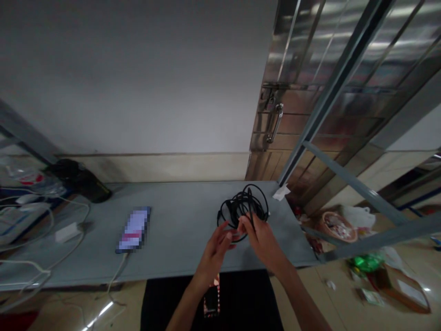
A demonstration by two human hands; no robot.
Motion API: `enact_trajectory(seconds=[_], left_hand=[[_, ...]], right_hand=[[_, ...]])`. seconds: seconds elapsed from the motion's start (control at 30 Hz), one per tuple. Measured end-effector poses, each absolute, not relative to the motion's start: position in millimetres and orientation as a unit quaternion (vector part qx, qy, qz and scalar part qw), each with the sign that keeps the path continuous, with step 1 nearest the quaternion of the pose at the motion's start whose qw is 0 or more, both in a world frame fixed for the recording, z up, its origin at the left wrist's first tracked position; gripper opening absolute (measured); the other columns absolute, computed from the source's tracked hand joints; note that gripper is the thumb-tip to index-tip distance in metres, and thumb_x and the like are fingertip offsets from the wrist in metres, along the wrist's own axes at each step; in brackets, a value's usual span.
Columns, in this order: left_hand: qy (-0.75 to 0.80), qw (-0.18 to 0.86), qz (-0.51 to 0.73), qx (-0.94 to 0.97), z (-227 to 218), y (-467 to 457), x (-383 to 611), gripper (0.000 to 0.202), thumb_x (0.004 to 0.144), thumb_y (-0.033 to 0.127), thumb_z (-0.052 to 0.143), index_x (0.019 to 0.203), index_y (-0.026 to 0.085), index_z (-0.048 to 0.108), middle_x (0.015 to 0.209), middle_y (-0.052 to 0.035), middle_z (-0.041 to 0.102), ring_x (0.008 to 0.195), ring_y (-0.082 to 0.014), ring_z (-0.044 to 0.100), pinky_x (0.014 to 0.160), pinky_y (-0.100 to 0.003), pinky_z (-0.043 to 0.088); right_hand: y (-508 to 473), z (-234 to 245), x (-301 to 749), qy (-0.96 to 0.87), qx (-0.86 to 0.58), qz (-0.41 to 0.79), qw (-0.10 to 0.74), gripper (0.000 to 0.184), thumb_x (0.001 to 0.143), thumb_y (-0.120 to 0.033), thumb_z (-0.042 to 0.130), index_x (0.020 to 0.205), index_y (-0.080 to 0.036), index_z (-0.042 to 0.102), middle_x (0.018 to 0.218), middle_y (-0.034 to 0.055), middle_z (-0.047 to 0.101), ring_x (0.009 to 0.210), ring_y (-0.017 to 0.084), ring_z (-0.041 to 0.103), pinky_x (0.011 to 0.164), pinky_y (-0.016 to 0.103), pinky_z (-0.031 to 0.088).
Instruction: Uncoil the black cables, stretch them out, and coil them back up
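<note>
A tangled bundle of black cable [243,205] lies on the right part of a grey table [179,230]. My right hand [262,241] is closed on strands at the bundle's near side, with a loop running over its fingers. My left hand [217,248] sits just left of it, fingers curled, pinching a strand at the bundle's lower left edge.
A phone [133,229] lies on the table, plugged into a white cable. White chargers and wires [67,232] crowd the left end, near a black bag [81,179]. A metal door [310,92] and frame stand right. Litter and a bowl [336,226] lie on the floor.
</note>
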State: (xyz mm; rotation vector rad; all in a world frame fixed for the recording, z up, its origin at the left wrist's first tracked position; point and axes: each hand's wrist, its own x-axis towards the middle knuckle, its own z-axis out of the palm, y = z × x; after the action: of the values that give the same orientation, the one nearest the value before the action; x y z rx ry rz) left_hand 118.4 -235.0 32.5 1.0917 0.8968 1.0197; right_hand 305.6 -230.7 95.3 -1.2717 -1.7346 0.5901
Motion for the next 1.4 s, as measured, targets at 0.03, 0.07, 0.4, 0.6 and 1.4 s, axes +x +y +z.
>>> enact_trajectory(seconds=[0.03,0.07,0.4,0.6,1.4], left_hand=[[0.389,0.65,0.444,0.479,31.9,-228.0,124.9,0.082,0.097,0.077,0.074,0.157,0.024,0.059,0.141,-0.0201,0.078,0.128,-0.0376,0.079,0.106,-0.055,0.066],[0.386,0.648,0.443,0.484,31.3,-221.4,131.1,0.083,0.095,0.078,0.075,0.156,0.023,0.059,0.141,-0.0207,0.078,0.129,-0.0379,0.078,0.104,-0.055,0.066],[0.465,0.473,0.389,0.64,33.7,-175.1,137.6,0.052,0.094,0.061,0.077,0.128,0.022,0.069,0.095,-0.0086,0.083,0.087,-0.0276,0.08,0.076,-0.041,0.06],[0.502,0.194,0.573,0.618,91.1,-196.9,138.7,0.015,0.11,0.041,0.062,0.112,0.026,0.058,0.108,-0.0081,0.069,0.103,-0.0262,0.069,0.094,-0.045,0.057],[0.352,0.172,0.344,0.853,63.3,-103.1,190.0,0.011,0.107,0.032,0.075,0.106,0.024,0.082,0.111,-0.0097,0.087,0.113,-0.0307,0.075,0.111,-0.051,0.05]], right_hand=[[-226.4,89.2,309.7,-0.713,-0.518,0.209,0.424,0.038,0.121,-0.047,0.037,0.105,-0.026,0.065,0.091,0.0077,0.08,0.086,0.027,0.08,0.088,0.041,0.064],[-222.4,85.1,314.2,-0.721,-0.524,0.186,0.413,0.037,0.12,-0.044,0.036,0.11,-0.025,0.067,0.098,0.0108,0.082,0.093,0.029,0.082,0.091,0.044,0.065],[-197.8,158.8,367.6,-0.63,-0.59,0.126,0.489,0.042,0.12,-0.057,0.041,0.108,-0.025,0.065,0.078,-0.0002,0.073,0.059,0.017,0.069,0.063,0.031,0.058],[-208.5,225.5,380.5,-0.582,-0.564,0.092,0.579,0.042,0.119,-0.06,0.048,0.108,-0.025,0.069,0.069,-0.0055,0.054,0.053,0.012,0.054,0.049,0.025,0.039],[-209.6,287.2,407.3,-0.643,-0.496,0.19,0.551,0.038,0.111,-0.059,0.068,0.096,-0.024,0.073,0.068,-0.0052,0.05,0.046,0.01,0.045,0.041,0.026,0.034]])
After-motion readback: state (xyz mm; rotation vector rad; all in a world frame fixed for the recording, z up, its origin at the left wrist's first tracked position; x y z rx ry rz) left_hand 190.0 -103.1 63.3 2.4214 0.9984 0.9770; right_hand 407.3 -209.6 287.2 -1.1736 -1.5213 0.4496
